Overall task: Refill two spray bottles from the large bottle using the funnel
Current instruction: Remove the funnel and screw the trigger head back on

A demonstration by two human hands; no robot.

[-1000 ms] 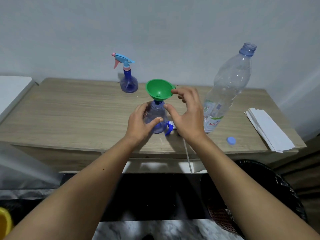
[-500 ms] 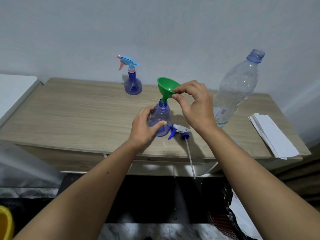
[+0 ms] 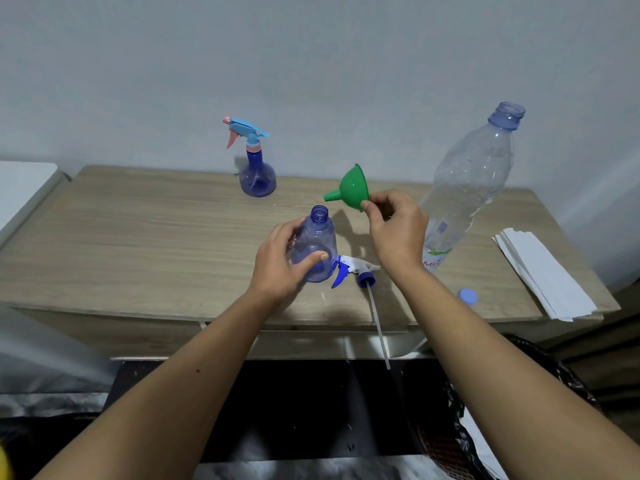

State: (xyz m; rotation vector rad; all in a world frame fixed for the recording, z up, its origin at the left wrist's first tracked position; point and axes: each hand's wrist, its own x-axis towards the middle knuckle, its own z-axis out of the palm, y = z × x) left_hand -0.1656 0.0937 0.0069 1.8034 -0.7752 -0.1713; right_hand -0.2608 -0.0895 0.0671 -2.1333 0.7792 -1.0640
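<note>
Wood-grain worktop [image 3: 138,237] against a pale wall. Near its front edge, the left hand [image 3: 277,268] has its fingers wrapped round the open spray bottle [image 3: 317,247]. The right hand [image 3: 394,230] pinches the green funnel [image 3: 353,192] by its rim, tilted, clear of the neck. Beside the bottle lies its trigger head [image 3: 353,268]. The large bottle [image 3: 467,188] stands uncapped toward the right edge; a second spray bottle [image 3: 256,168] stands at the back edge.

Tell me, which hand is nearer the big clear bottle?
The right. The right hand, pinching the green funnel, is just beside the large bottle. The left hand grips the open spray bottle, farther off.
</note>
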